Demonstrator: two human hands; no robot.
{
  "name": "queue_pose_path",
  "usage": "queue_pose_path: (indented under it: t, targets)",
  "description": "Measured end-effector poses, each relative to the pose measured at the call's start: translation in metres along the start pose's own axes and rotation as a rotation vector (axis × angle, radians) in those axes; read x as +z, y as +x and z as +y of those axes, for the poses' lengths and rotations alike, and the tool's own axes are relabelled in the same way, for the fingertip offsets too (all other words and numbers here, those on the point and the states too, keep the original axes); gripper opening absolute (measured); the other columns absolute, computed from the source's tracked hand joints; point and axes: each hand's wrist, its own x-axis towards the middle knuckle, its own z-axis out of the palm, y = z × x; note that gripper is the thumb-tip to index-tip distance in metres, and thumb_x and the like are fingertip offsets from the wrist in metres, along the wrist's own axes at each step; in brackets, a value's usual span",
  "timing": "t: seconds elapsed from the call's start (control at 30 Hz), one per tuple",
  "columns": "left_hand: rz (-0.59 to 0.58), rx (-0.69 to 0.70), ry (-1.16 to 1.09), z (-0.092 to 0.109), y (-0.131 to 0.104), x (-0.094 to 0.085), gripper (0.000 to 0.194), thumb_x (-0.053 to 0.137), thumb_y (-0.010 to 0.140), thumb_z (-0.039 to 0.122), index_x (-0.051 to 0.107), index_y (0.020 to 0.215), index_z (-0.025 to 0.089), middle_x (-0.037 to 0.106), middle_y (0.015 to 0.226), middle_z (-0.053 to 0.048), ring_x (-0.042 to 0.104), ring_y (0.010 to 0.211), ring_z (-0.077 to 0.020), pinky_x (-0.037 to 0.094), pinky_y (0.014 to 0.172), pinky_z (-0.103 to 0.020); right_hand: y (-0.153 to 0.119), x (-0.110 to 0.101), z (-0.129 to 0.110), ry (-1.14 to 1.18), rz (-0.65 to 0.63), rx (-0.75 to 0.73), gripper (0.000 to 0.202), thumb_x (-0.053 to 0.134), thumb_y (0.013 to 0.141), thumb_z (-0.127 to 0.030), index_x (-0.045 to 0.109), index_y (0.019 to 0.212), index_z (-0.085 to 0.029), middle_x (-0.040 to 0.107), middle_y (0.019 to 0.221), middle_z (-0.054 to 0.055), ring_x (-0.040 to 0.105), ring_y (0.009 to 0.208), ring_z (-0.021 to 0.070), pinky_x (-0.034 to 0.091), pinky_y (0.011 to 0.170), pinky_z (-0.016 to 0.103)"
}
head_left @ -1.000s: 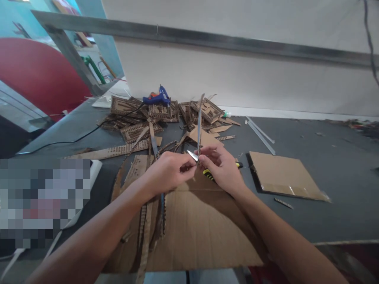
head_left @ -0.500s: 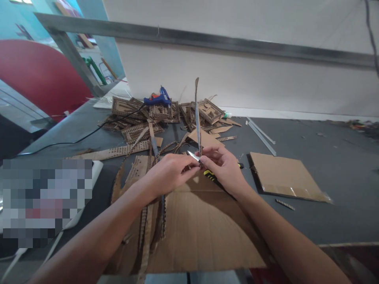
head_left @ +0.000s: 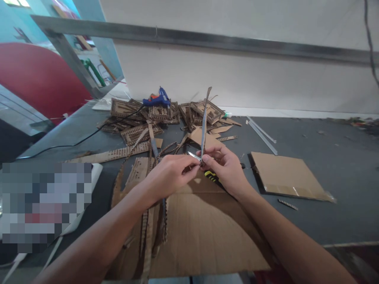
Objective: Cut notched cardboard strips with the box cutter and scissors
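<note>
A narrow corrugated cardboard strip (head_left: pixel 204 126) stands nearly upright between my hands, its upper end curling. My right hand (head_left: pixel 223 167) pinches its lower end between thumb and fingers. Against that same end, the fingertips of my left hand (head_left: pixel 177 169) are pressed together. A pointed metal blade (head_left: pixel 194 156) shows just beyond the left fingertips, and a black-and-yellow tool handle (head_left: pixel 211 176) shows below the right hand. My fingers hide how the two join and whether either hand grips them. Under my hands lies a large cardboard sheet (head_left: pixel 207 232).
Several cardboard frames (head_left: pixel 139 132) are piled at the back, with a blue glue gun (head_left: pixel 156 99) on top. Its black cord (head_left: pixel 79 140) runs left. Glue sticks (head_left: pixel 262 134) and a flat cardboard piece (head_left: pixel 287 173) lie right. Loose strips (head_left: pixel 146 228) lie left of my hands.
The upright strip's top has tilted right and dropped slightly. Both hands stay in nearly the same place, with their fingers still at its lower end.
</note>
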Motion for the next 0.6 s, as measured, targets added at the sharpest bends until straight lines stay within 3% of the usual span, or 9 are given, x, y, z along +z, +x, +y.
queue_pose_path:
  t: [0.6]
  targets:
    - [0.082,0.013,0.059,0.0013,0.0,0.0004,0.008,0.061,0.085,0.012,0.067,0.081,0.016,0.066,0.067,0.003,0.057,0.057,-0.0079,0.04,0.058,-0.018,-0.0026,0.0091,-0.0008,0.094,0.022,0.008,0.032,0.08,0.076,-0.046,0.063,0.084,-0.02,0.076,0.1,0.006,0.071,0.082,0.015,0.063,0.079,0.032]
